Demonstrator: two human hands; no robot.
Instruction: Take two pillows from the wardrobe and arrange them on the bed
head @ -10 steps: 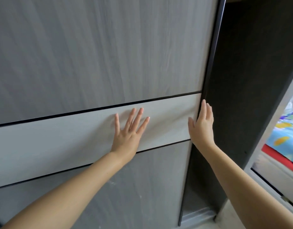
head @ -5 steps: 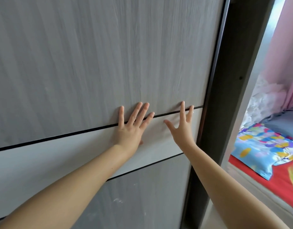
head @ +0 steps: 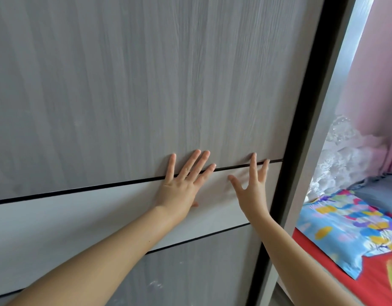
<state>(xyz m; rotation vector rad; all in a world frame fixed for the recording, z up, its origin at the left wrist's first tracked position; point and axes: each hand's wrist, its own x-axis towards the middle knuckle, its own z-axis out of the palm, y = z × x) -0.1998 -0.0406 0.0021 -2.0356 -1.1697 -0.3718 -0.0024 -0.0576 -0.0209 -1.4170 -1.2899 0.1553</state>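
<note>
A grey wood-grain sliding wardrobe door (head: 124, 96) with a pale horizontal band fills most of the view. My left hand (head: 181, 184) presses flat on it, fingers spread across the black groove above the band. My right hand (head: 252, 186) lies flat beside it, fingers straight, close to the door's dark right edge (head: 301, 133). Past the wardrobe, at the right, a pillow (head: 349, 226) with a blue, multicoloured print lies on the bed's red sheet (head: 371, 283). The wardrobe's inside is hidden.
The wardrobe's grey side frame (head: 318, 173) stands between the door and the bed. A pink curtain (head: 378, 85) and white lace (head: 345, 155) hang behind the bed. A grey-blue cover (head: 384, 188) lies further back on the bed.
The door has slid right and the dark gap at its right side has closed. My right hand left the door's edge and now lies flat on its face.
</note>
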